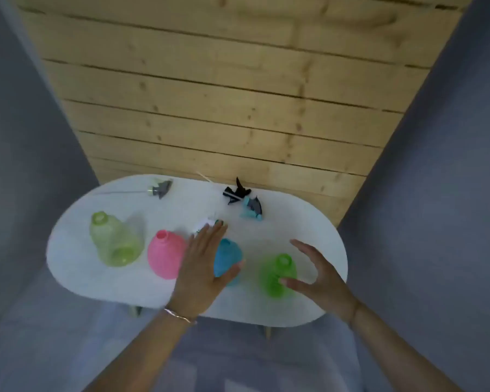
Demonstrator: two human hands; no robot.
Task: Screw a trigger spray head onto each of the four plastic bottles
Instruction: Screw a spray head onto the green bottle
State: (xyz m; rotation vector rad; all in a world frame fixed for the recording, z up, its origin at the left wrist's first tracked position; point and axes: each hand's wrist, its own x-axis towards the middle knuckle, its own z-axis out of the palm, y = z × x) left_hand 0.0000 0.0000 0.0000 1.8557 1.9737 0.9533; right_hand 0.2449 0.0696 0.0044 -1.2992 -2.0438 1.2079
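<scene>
Four open-necked bottles stand in a row on the white oval table [309,222]: a clear light-green bottle [113,241], a pink bottle [164,254], a blue bottle [227,257] and a bright green bottle [277,274]. My left hand [201,267] hovers open over the blue bottle's left side, its thumb beside the bottle. My right hand [314,274] is open beside the bright green bottle, fingers spread. Spray heads lie at the far edge: a grey one with a long tube [159,188], a black one [238,192], a light-blue one [251,209]. A white one [207,223] is partly hidden behind my left fingertips.
Grey upholstered seats [26,193] flank the table on both sides. A wooden plank floor [210,94] lies beyond it. A bracelet [178,315] sits on my left wrist. The table's near edge is just ahead of my forearms.
</scene>
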